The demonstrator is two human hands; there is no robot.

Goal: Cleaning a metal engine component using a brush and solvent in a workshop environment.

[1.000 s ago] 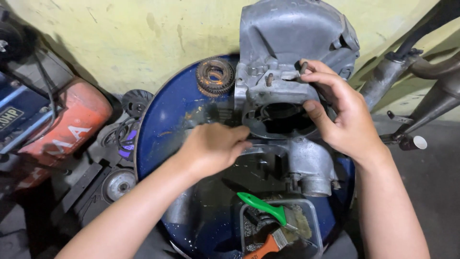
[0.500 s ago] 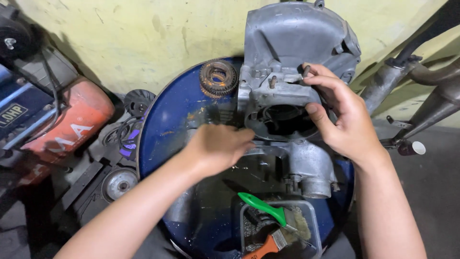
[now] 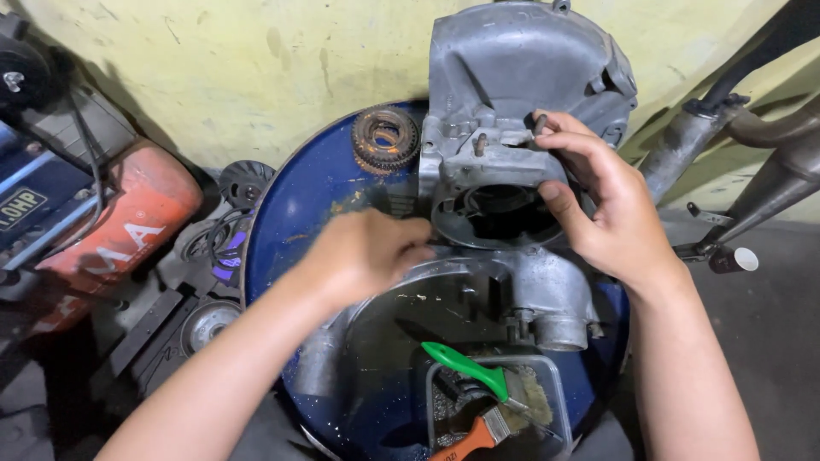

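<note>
A grey metal engine casing [image 3: 521,94] stands on top of a blue drum [image 3: 307,205]. My right hand [image 3: 602,201] grips the casing's right side, fingers curled over its top edge beside two small studs, just right of the round dark opening [image 3: 500,213]. My left hand [image 3: 363,256] is closed into a loose fist at the casing's lower left, blurred; whether it holds anything is hidden. A rusty gear [image 3: 385,139] lies on the drum behind it.
A clear tub [image 3: 555,384] near the drum's front holds a green-handled brush [image 3: 465,367] and an orange-handled brush [image 3: 465,440]. A red machine [image 3: 120,222] and round parts sit at the left. Metal pipes [image 3: 752,162] lean at the right, against a yellow wall.
The view has shifted slightly. My left hand has moved a little to the right along the casing's lower left; my right hand keeps its grip.
</note>
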